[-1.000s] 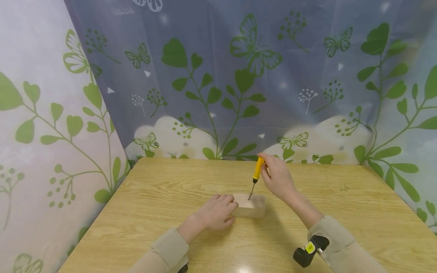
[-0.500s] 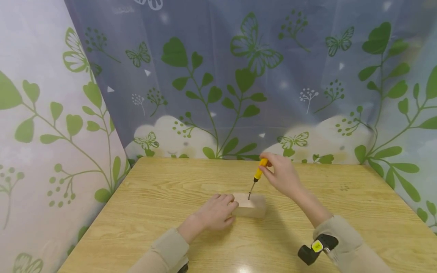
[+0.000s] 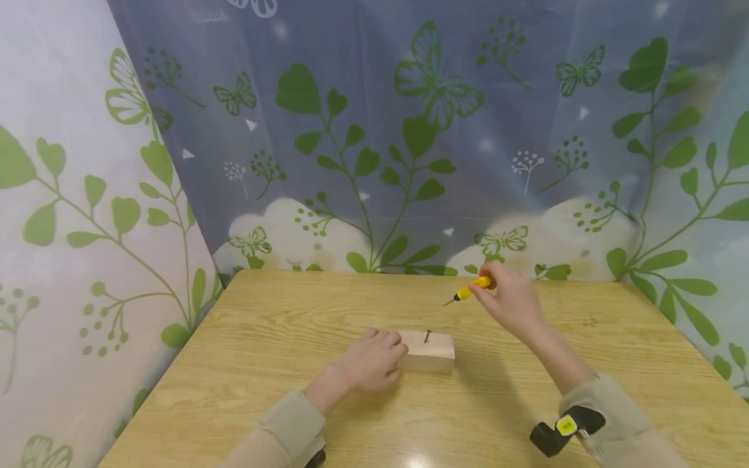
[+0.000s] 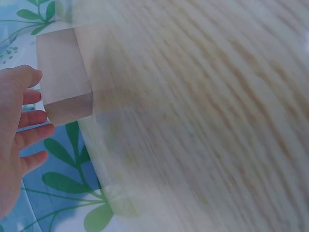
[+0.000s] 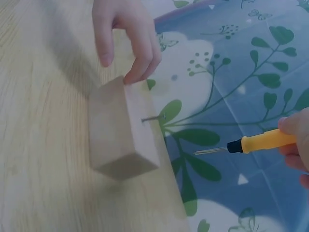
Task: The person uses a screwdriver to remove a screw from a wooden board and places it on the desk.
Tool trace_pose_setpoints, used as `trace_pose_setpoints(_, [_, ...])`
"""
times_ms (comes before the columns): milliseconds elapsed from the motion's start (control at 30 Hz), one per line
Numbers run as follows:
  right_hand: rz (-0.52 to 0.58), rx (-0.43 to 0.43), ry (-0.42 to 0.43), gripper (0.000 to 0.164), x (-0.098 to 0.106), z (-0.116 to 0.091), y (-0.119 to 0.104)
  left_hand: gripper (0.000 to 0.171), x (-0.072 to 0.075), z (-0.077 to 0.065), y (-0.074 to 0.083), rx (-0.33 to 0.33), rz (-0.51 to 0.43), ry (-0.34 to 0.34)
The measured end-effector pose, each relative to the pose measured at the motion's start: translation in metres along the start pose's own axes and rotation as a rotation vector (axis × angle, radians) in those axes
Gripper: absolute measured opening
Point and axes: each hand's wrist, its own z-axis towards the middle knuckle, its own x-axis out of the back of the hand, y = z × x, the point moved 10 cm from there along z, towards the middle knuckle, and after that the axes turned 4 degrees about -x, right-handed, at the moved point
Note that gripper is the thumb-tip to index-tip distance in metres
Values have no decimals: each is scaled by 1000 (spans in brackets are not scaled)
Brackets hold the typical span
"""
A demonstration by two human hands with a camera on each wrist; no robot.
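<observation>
A pale wooden block (image 3: 430,353) lies on the table, and a screw (image 3: 427,336) stands up from its top face. At the block's left end my left hand (image 3: 371,361) holds it, fingers over the top and far edge, thumb towards the near side. My right hand (image 3: 515,299) grips a yellow-handled screwdriver (image 3: 468,288) above and to the right of the block. The screwdriver's tip is apart from the screw and points left and down. In the right wrist view the screw (image 5: 153,118) and the bare screwdriver shaft (image 5: 210,151) both show.
The wood-grain table (image 3: 281,312) ends just behind the block. A patterned cloth (image 3: 351,162) with green leaves and butterflies hangs behind it. A black wrist camera (image 3: 564,429) is strapped over my right sleeve.
The screwdriver has come off the screw; my right hand has moved right with it and tilted it from steep to nearly level. The left hand and the block stay put.
</observation>
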Motion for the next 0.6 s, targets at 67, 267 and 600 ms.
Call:
trace_pose_setpoints(67, [-22, -29, -25, 25, -2, -4, 9, 22, 2, 2, 0, 3, 12, 11])
trace_pose_setpoints(267, [-98, -45, -54, 24, -8, -15, 30, 19, 6, 9, -2, 11, 52, 52])
trace_pose_setpoints(600, [-176, -88, -77, 23, -21, -32, 61, 14, 20, 28, -7, 76, 75, 163])
